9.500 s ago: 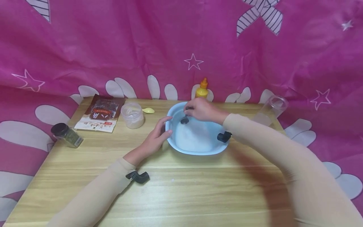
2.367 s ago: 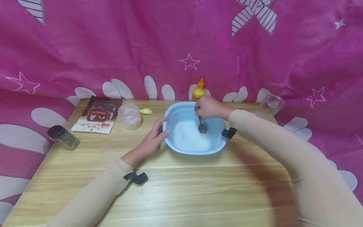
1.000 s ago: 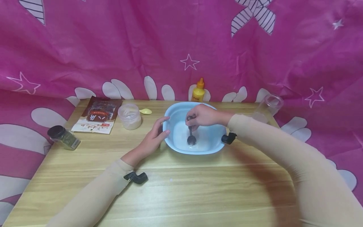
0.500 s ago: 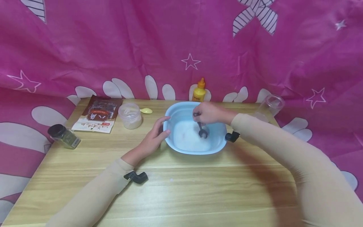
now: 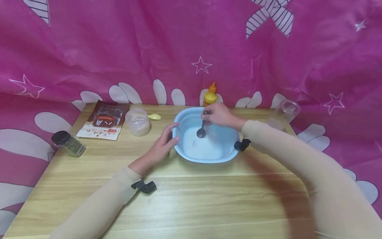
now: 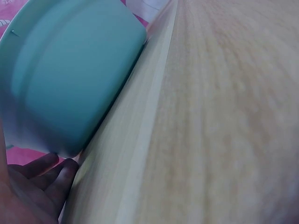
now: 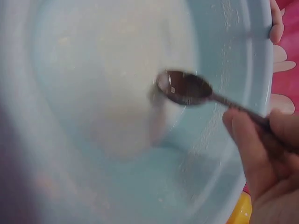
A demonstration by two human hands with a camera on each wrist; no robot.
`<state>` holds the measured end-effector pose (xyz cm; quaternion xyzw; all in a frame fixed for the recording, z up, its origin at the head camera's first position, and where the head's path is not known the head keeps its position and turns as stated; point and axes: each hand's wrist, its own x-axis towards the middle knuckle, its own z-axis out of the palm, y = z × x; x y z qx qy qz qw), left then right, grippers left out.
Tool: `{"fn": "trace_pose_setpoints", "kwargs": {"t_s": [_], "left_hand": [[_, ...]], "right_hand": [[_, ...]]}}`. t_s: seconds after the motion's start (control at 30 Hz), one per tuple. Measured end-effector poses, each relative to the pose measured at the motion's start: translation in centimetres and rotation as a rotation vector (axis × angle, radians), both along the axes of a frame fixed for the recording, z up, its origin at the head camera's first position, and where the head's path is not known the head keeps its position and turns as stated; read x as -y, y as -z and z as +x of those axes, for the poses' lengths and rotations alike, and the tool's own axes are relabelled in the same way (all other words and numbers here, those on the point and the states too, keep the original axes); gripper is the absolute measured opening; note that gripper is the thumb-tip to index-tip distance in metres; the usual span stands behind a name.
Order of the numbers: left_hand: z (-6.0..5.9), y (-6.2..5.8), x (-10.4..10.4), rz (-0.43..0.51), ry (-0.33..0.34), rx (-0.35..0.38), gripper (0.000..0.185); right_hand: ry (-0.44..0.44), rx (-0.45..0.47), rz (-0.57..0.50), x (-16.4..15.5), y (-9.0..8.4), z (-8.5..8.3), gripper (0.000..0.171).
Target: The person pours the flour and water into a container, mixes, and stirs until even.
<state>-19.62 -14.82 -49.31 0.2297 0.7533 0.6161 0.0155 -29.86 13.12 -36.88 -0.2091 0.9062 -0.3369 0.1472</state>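
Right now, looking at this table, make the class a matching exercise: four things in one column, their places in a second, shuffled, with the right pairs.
Things:
1. dark metal spoon
2. yellow squeeze bottle
3. dark-lidded glass spice jar
4. clear plastic cup

Places:
A. at the table's left edge
B. behind the light blue plastic basin
C. held by the right hand over the basin
D. at the table's far right corner

Pairs: 1-C, 2-B, 3-A, 4-D
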Motion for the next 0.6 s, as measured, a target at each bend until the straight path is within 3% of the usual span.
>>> {"fn": "trace_pose_setpoints", "kwargs": {"t_s": [0.17,0.33,0.43,0.6], "left_hand": [[-0.1,-0.1,-0.1,0.0,0.002,-0.004,0.058],[0.0,-0.1,-0.1,0.006,0.005,0.001,0.058],[0.0,-0.1,0.0,-0.002,0.001,0.002,0.058],[-0.1,0.0,-0.1,-0.003,0.003,-0.006,0.059]], "right_hand": [[0.03,-0.071,0.151,-0.6,-0.9,0.2,0.018],[-0.085,-0.041,0.294,-0.6,-1.4,0.5,0.019],[-0.18,0.073,0.262,-0.4,-1.3,0.7,0.019],[-0.232,0.266,0.066,0.1,-0.4,1.0,0.02]]}}
